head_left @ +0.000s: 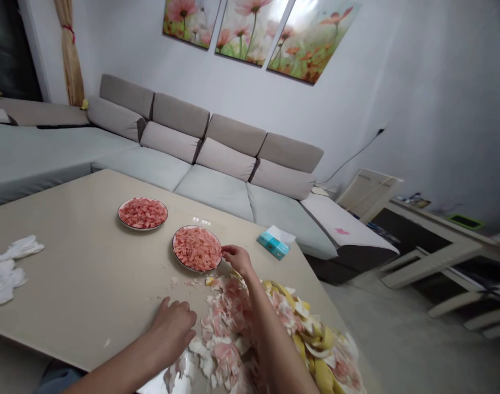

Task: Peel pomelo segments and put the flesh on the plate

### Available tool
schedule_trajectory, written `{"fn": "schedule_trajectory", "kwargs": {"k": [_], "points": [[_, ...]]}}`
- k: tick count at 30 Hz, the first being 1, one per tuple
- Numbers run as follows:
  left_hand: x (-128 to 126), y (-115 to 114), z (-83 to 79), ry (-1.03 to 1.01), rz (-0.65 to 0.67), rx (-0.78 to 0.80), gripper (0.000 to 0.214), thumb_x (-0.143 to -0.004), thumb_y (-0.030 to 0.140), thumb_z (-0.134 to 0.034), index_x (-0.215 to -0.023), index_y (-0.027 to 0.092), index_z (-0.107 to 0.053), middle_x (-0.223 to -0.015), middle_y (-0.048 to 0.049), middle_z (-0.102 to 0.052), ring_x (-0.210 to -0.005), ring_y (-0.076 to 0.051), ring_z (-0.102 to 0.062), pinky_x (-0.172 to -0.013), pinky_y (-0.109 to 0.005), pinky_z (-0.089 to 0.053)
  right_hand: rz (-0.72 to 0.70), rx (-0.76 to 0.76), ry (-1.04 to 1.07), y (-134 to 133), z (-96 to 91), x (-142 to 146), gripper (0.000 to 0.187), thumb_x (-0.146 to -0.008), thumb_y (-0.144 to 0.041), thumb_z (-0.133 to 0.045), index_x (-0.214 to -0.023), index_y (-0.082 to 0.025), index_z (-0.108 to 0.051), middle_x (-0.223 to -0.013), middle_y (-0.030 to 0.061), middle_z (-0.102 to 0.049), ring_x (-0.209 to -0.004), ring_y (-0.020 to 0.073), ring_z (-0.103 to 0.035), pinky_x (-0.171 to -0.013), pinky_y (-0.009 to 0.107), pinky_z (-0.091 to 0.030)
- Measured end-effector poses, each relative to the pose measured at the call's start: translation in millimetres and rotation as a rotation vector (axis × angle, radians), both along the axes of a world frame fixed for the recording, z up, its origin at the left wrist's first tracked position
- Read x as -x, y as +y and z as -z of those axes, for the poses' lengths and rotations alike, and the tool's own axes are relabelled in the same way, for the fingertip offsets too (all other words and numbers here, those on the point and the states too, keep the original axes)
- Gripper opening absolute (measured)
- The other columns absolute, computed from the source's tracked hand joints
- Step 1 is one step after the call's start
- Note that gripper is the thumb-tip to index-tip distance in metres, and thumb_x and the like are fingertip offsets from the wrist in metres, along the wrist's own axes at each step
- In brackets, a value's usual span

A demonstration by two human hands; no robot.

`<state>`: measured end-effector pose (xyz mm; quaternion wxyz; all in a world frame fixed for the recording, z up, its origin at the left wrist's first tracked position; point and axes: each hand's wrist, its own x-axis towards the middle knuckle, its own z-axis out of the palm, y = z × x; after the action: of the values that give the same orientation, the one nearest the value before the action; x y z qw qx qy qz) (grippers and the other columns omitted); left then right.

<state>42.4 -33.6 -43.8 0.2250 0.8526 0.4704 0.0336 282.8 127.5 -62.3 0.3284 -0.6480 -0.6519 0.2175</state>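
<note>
Two plates of pink fruit pieces stand on the beige table (77, 262): a far plate (142, 213) and a near plate (196, 249). My right hand (237, 259) reaches to the near plate's right rim, fingers curled; what they pinch, if anything, is too small to make out. My left hand (173, 327) rests knuckles-up on the table with fingers curled under, at the left edge of a heap of pink-white and yellow peel scraps (250, 334). The heap spreads from the table's front edge toward the right corner.
Crumpled white tissues (7, 268) lie at the table's left edge. A teal tissue pack (274, 243) sits near the far right edge. A grey corner sofa (217, 180) runs behind the table. A low white cabinet (438, 246) stands on the right.
</note>
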Motion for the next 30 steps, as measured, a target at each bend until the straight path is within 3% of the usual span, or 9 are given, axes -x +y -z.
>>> {"fn": "schedule_trajectory", "kwargs": {"k": [9,21,30], "points": [[1,-1,-1.2,0.012,0.013,-0.012,0.025,-0.086,0.029,-0.043,-0.091,0.021,-0.066,-0.1,-0.0087,-0.066,-0.095,-0.026,-0.06,-0.084,-0.038,-0.041,-0.177,-0.158,-0.221,-16,-34.0,52,0.051,-0.071,-0.038,-0.071,-0.12,-0.031,-0.059,-0.116,0.0038,-0.057,-0.093,0.0178,-0.061,-0.083,0.028,-0.045],[-1,2,-7.6,0.017,0.028,-0.004,0.023,-0.084,0.026,-0.046,-0.091,0.019,-0.067,-0.099,-0.0109,-0.066,-0.093,-0.027,-0.061,-0.08,-0.039,-0.045,-0.222,-0.124,-0.44,27,-40.2,74,0.042,-0.077,-0.028,-0.067,-0.119,-0.029,-0.061,-0.107,0.0053,-0.059,-0.092,0.0195,-0.06,-0.08,0.026,-0.042],[1,3,-6.6,-0.019,0.032,0.013,0.024,-0.084,0.027,-0.046,-0.092,0.019,-0.067,-0.1,-0.0112,-0.066,-0.095,-0.028,-0.06,-0.081,-0.039,-0.044,-0.238,-0.12,-0.479,18,-42.7,73,0.042,-0.075,-0.025,-0.067,-0.117,-0.029,-0.063,-0.108,0.0059,-0.061,-0.089,0.0198,-0.061,-0.074,0.024,-0.042]]}}
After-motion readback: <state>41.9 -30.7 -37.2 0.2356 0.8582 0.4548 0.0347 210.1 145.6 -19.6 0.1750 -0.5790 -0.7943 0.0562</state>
